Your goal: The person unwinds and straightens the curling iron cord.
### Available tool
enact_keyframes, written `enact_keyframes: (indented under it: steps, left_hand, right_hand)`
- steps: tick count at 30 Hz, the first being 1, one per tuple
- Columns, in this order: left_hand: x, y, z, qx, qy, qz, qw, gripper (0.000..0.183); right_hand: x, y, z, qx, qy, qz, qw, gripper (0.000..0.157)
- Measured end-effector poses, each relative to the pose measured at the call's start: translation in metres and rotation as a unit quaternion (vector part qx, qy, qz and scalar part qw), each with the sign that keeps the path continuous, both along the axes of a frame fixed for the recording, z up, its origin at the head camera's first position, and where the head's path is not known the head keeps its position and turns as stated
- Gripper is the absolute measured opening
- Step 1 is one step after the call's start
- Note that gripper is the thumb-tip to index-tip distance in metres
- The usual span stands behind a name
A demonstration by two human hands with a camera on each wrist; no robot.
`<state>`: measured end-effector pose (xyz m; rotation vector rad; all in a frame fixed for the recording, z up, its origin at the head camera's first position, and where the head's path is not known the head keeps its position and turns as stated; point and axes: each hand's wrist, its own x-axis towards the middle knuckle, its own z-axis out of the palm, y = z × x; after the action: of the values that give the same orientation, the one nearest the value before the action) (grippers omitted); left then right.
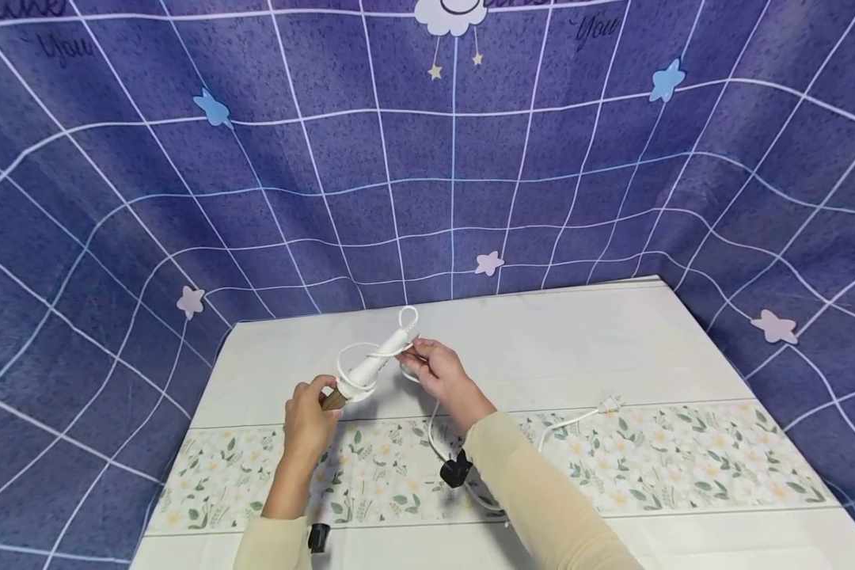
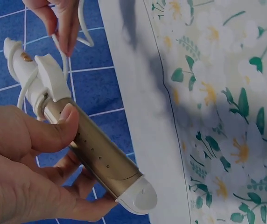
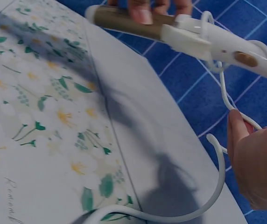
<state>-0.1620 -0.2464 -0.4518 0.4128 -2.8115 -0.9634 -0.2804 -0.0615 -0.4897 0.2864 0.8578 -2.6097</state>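
Observation:
A curling iron [image 2: 101, 151] with a gold-brown barrel, white tip and white handle is held up over the table. My left hand [image 1: 308, 418] grips it by the barrel, thumb on top and fingers beneath. The handle [image 3: 245, 53] slants up and away to the right, with white cord looped around it. Beside the handle, my right hand [image 1: 438, 370] pinches the white power cord [image 3: 225, 91] between thumb and fingers. From there the cord hangs down to the table.
The white table [image 1: 556, 340] has a floral strip [image 1: 655, 451] across it. The cord's plug [image 1: 609, 404] lies on the right part of that strip. A blue gridded curtain [image 1: 427, 182] with stars surrounds the back and sides. Black devices [image 1: 456, 470] sit at my wrists.

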Motion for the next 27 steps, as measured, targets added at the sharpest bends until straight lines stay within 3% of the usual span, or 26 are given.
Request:
enact_keyframes:
  steps: [5,10,15,16,19,22,23,27]
  left_hand:
    - [0.004,-0.004,-0.004,-0.025,-0.025,-0.011,0.9993,0.045]
    - [0.007,-0.014,-0.009,-0.04,-0.052,-0.001,0.9979,0.045]
    - [0.012,-0.028,-0.014,-0.025,-0.064,0.012,0.9976,0.044]
    - [0.013,-0.031,-0.015,-0.019,-0.067,0.013,0.9975,0.044]
    - [0.016,-0.039,-0.015,-0.006,-0.065,0.016,0.9977,0.044]
    - [0.018,-0.049,-0.015,0.005,-0.058,0.008,0.9983,0.045]
    - [0.019,-0.053,-0.015,0.007,-0.054,0.002,0.9985,0.045]
    - [0.023,-0.069,-0.016,-0.01,-0.046,-0.047,0.9978,0.048]
  right_hand:
    - [-0.008,0.013,0.006,-0.012,0.009,-0.041,0.999,0.013]
    - [-0.016,0.027,0.009,-0.049,0.019,-0.076,0.996,0.016]
    - [-0.022,0.042,0.01,-0.046,0.042,-0.097,0.993,0.015]
    - [-0.028,0.046,0.0,-0.061,0.056,-0.091,0.992,0.015]
    - [-0.031,0.055,-0.002,-0.038,0.065,-0.091,0.993,0.017]
    - [-0.036,0.064,-0.004,-0.017,0.059,-0.087,0.994,0.016]
    - [-0.032,0.065,0.004,0.004,0.044,-0.093,0.995,0.017]
    - [-0.039,0.076,0.008,0.001,0.025,-0.083,0.996,0.019]
